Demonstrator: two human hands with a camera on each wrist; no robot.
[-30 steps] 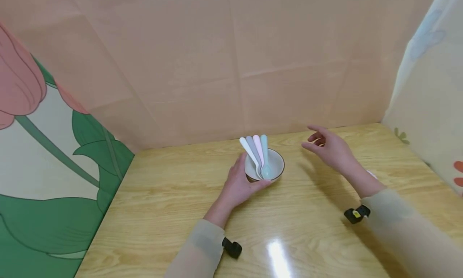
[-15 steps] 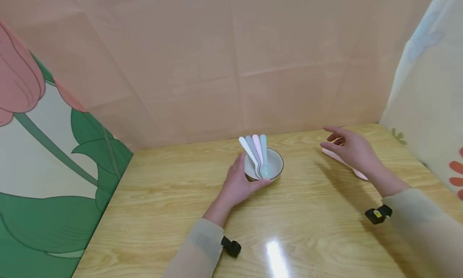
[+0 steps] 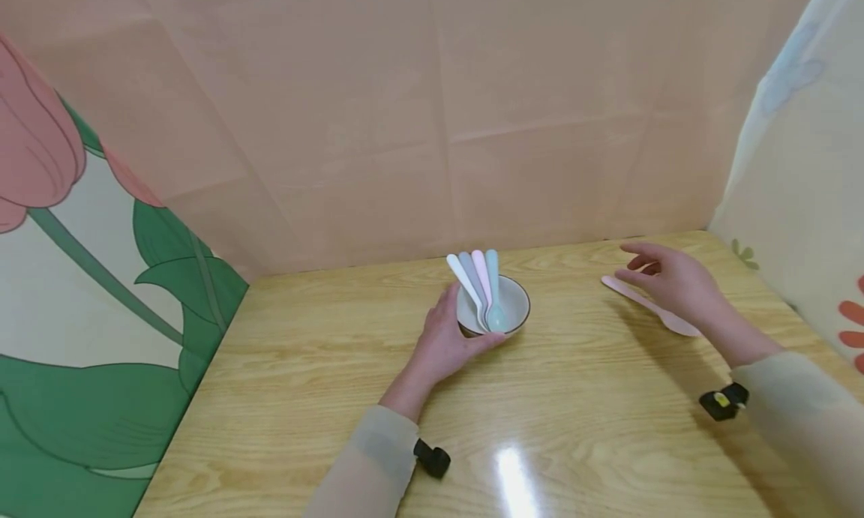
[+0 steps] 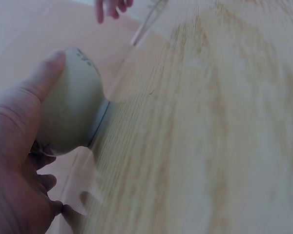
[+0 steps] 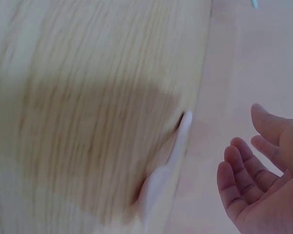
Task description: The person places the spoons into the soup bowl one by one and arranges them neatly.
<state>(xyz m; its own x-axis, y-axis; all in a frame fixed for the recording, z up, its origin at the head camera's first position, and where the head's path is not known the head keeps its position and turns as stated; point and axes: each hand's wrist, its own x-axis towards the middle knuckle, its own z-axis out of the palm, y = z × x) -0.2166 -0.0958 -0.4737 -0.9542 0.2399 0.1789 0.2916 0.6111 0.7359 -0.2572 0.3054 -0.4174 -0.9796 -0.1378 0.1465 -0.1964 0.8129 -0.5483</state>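
My left hand [image 3: 442,345] grips the near left side of a small white bowl [image 3: 517,306] with a brown rim, thumb in front and fingers behind. In the left wrist view the bowl's outside [image 4: 71,105] stands on the tabletop. Several spoons lean together in the bowl, handles up over the far rim: white [image 3: 462,274], grey [image 3: 474,276], pink [image 3: 481,267] and pale blue [image 3: 493,274]. To the right, a pink spoon [image 3: 631,294] lies flat on the table. Above that spoon, my right hand [image 3: 682,284] hovers with loosely bent fingers, holding nothing; the right wrist view shows a gap between them.
The wooden tabletop [image 3: 304,375] ends at the back against a plain pinkish cloth [image 3: 351,166]. Flower-patterned cloths hang on the left [image 3: 162,278] and right [image 3: 796,226]. A black camera [image 3: 432,458] sits on the left wrist.
My right hand has moved right, away from the bowl, and now stands over the pink spoon, which shows almost whole. The left hand and bowl have stayed put.
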